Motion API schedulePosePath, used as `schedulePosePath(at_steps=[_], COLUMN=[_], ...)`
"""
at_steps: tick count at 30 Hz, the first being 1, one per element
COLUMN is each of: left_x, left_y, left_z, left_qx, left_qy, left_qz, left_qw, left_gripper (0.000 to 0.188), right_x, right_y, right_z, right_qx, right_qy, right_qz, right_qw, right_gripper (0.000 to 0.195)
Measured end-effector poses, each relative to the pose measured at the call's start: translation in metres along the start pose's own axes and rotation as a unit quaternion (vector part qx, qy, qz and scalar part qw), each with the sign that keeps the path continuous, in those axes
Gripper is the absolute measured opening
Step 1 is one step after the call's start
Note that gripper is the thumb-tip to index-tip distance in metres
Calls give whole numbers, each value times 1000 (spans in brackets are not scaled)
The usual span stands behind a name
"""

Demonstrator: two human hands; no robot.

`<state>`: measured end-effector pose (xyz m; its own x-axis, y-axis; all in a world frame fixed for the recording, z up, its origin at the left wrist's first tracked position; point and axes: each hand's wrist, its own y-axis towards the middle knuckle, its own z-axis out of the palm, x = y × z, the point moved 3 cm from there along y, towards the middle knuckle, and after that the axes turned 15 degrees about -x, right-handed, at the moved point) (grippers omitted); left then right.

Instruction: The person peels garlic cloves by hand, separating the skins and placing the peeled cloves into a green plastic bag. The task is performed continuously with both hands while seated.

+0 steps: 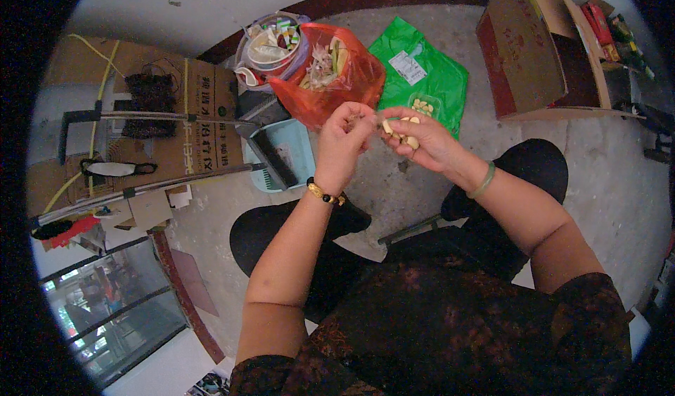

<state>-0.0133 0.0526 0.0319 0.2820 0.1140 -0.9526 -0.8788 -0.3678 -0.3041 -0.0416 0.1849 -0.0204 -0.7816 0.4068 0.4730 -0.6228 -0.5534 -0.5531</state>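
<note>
Several pale peeled garlic cloves (410, 141) lie in the fingers and palm of my right hand (424, 141). My left hand (345, 137) is close against its fingertips, with the fingers curled round a bit of thin brownish skin. Just beyond both hands stands an open red plastic bag (364, 79) with husks and scraps (321, 69) inside. A small clear plastic container (435, 100) with more peeled cloves (422, 106) rests on a green plastic bag (448, 77) on the floor, beyond my right hand.
Left of the red bag is a lined bin (242, 53) full of waste. A light-blue dustpan (306, 148) and a broom (274, 156) lie left of my hands, by a large cardboard box (211, 85). An open cardboard box (522, 53) stands at the upper right.
</note>
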Motion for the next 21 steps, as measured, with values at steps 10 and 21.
schedulePosePath(at_steps=[10, 21], left_x=[10, 7], left_y=[4, 3], left_z=[-4, -3], left_qx=[15, 51], left_qy=[77, -77], left_qz=[56, -93], left_qw=[995, 991], left_gripper=[10, 10], right_x=[4, 11], right_y=[-5, -8], right_z=[6, 9], right_qx=[14, -12], right_qy=[-91, -102], right_qz=[-82, -107], right_qw=[992, 989], right_gripper=[14, 17])
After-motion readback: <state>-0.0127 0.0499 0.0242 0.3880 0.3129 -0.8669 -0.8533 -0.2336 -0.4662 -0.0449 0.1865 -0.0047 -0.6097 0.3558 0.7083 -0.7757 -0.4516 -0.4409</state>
